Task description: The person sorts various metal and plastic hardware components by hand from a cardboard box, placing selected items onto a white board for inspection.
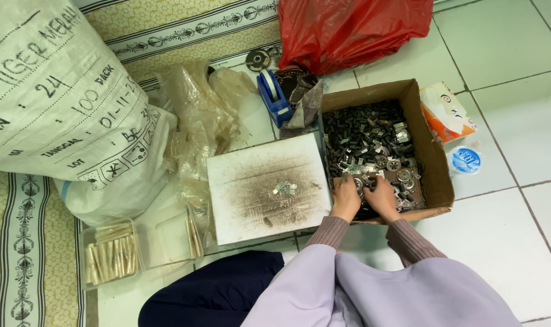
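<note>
Head view: metal parts [378, 158] under both hands' grip [365, 197].

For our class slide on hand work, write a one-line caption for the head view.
Both hands, left hand and right hand, dig into small metal parts inside a cardboard box beside a stained white board.

**One head-worn view, looking steeply down at the floor**

There is a single view, taken from the person's head and tilted almost straight down. It looks over the person's own lap and sleeves at the bottom edge toward the tiled floor [505, 66] ahead. The cardboard box [429, 154] and the white board [245, 169] lie near the middle of the frame, close enough to make out small metal pieces. The big woven sack [57, 103] fills the upper left, cut by the frame edge. No second view shares the scene.
</note>
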